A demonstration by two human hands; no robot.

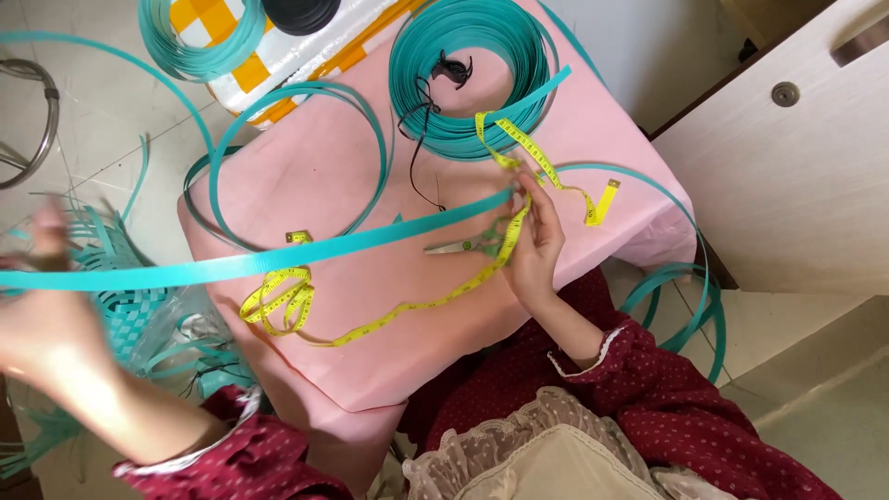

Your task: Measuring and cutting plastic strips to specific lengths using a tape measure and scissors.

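Teal strap — stretched between left hand and right hand.

On my pink-covered bench lies a big coil of teal plastic strapping with a black clip and cord in its middle. A yellow-and-white checked box stands at the far edge. A half-woven teal strap basket sits on the tiled floor, beside a pale wooden cabinet.
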